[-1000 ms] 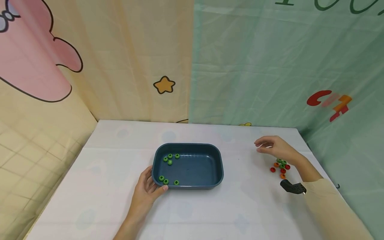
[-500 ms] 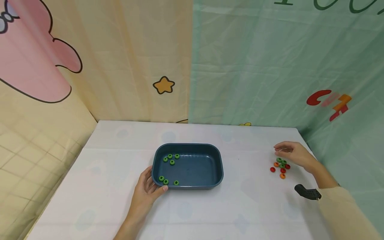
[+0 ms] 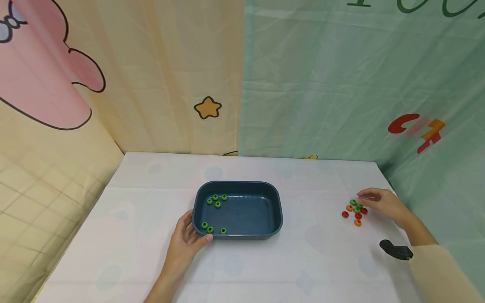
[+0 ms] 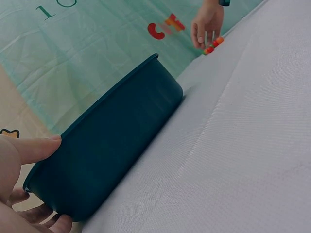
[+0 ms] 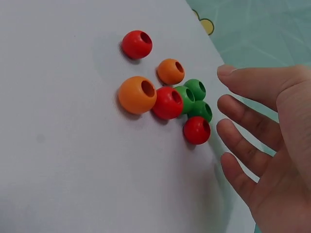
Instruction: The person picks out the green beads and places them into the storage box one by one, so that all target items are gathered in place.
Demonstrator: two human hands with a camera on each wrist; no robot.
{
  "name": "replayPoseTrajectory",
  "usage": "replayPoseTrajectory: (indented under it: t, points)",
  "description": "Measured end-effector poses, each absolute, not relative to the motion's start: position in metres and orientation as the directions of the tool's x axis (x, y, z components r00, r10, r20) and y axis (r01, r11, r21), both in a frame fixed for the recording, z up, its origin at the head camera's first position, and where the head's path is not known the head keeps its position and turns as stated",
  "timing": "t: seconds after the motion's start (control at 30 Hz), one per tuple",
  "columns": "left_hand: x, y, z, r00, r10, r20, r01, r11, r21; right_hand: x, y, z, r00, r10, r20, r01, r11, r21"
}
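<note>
My left hand (image 3: 185, 244) grips the near left corner of a dark blue rectangular tray (image 3: 248, 214). In the left wrist view, the thumb lies on the rim and the other fingers curl against the outer wall. Several green beads (image 3: 217, 205) lie in the tray's left half. Beside a small group of loose beads at the right of the table is my right hand (image 3: 384, 205), holding nothing. Its fingers are relaxed and apart from the beads in the right wrist view. That group has green beads (image 5: 196, 90), red beads (image 5: 197, 130) and orange beads (image 5: 137, 95), all with holes.
A white cloth (image 3: 303, 261) covers the table. Printed curtains (image 3: 303, 84) hang behind it and along its sides. A black band-like piece (image 3: 395, 250) sticks out at my right sleeve (image 3: 441, 269).
My right hand has moved right and toward me, from beyond the loose beads to beside them. One green bead in the tray has shifted slightly right. The left hand stays on the tray.
</note>
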State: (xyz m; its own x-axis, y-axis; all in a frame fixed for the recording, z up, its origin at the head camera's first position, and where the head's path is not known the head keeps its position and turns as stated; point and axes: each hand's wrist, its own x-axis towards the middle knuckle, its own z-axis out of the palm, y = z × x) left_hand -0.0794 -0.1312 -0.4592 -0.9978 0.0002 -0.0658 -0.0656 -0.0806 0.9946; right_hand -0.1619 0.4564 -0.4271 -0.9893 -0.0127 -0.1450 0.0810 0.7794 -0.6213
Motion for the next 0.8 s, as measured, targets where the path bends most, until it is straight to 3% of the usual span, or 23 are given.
replayPoseTrajectory:
  t: [0.37, 0.8]
  points:
    - [-0.079, -0.131, -0.460, -0.999, -0.001, -0.054, -0.054, -0.076, 0.996, -0.156, 0.466, -0.442, -0.977, -0.038, -0.210, 0.108, 0.759, -0.642]
    - [-0.079, -0.131, -0.461, -0.999, 0.006, -0.051, -0.051, -0.084, 0.995, -0.154, 0.460, -0.451, -0.991, -0.026, -0.128, 0.057, 0.795, -0.604]
